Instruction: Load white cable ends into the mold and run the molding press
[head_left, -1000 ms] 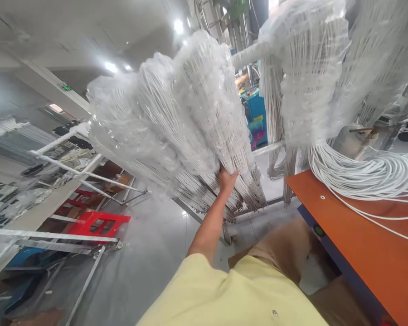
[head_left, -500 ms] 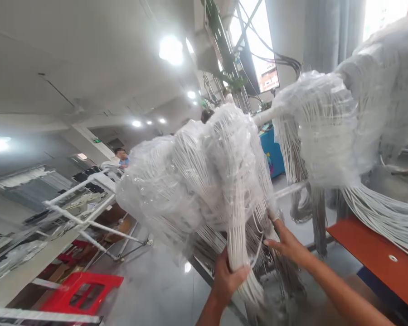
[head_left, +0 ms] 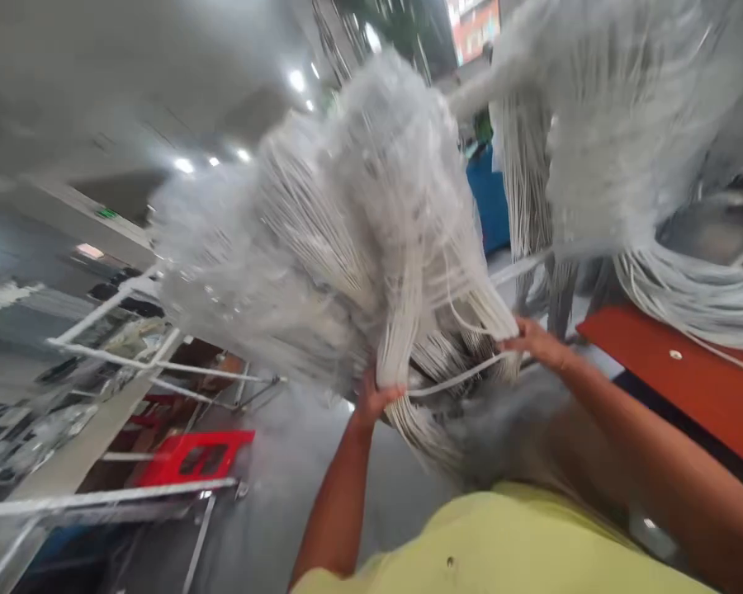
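White cable bundles, their upper parts covered in clear plastic film [head_left: 390,140], hang from a rack in the middle of the view. My left hand [head_left: 375,398] is wrapped round one thick cable bundle [head_left: 402,330], whose loose lower ends trail down to the right. To the right, my right hand [head_left: 529,340] grips a second cable bundle [head_left: 486,301] near its lower part. A pale loose strand [head_left: 458,379] runs between the two hands. Motion blur softens the lower cable ends.
More wrapped cables [head_left: 619,148] hang at the right. Below them is an orange-brown board [head_left: 674,351] with cable coils [head_left: 706,289] above it. A blue box [head_left: 489,198] stands behind. White frames [head_left: 161,363] and a red plastic stool-like piece [head_left: 191,458] are at the left.
Both hands now hold their bundles further apart; the right hand has closed round the right bundle and pulled it outward. The view has tipped down, bringing my yellow shirt into sight.
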### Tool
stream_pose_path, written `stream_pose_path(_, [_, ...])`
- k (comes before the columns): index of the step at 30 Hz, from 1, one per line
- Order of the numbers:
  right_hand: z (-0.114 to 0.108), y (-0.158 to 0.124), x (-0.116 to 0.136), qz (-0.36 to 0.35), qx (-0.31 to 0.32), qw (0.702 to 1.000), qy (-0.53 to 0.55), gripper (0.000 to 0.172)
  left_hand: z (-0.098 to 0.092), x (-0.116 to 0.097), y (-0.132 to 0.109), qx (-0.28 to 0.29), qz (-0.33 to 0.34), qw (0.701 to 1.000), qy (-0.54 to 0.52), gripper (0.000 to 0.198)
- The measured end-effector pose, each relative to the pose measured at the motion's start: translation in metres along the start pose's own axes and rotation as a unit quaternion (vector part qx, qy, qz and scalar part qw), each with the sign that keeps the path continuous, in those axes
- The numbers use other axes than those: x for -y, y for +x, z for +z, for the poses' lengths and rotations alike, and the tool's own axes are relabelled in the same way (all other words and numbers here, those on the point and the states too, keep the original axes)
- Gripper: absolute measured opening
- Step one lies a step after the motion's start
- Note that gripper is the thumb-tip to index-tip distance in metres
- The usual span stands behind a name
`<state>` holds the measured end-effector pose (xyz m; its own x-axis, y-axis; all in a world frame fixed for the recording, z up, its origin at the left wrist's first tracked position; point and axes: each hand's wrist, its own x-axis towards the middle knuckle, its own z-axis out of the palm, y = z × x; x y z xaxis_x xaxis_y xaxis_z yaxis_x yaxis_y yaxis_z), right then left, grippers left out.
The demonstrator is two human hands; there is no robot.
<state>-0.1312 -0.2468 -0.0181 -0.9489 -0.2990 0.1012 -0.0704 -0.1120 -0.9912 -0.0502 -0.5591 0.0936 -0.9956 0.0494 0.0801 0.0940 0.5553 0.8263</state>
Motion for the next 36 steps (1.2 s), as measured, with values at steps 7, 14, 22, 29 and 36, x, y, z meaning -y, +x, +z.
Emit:
stream_pose_path(7, [-0.046, -0.034, 0.014, 0.012, -0.068, 0.997, -0.024, 0.039, 0.039, 0.033, 0.019, 0.064, 0.032, 0.991, -0.112, 0.037])
stream_pose_path(14, [-0.058, -0.060, 0.039, -0.002, -0.128, 0.989, -0.071, 0.040, 0.065, 0.033, 0.029, 0.077, 0.063, 0.981, -0.168, 0.033])
stream_pose_path(22, [-0.062, -0.048, 0.035, -0.008, -0.158, 0.985, -0.069, 0.044, 0.088, 0.030, 0.035, 0.065, 0.090, 0.975, -0.192, 0.035])
stream_pose_path(29, [-0.068, -0.034, 0.027, -0.004, -0.151, 0.986, -0.064, 0.046, 0.091, 0.039, 0.039, 0.061, 0.096, 0.974, -0.196, 0.033])
stream_pose_path(36, [-0.045, -0.053, 0.034, 0.030, -0.051, 0.992, -0.109, 0.048, 0.115, -0.002, 0.025, 0.096, 0.029, 0.976, -0.194, 0.040])
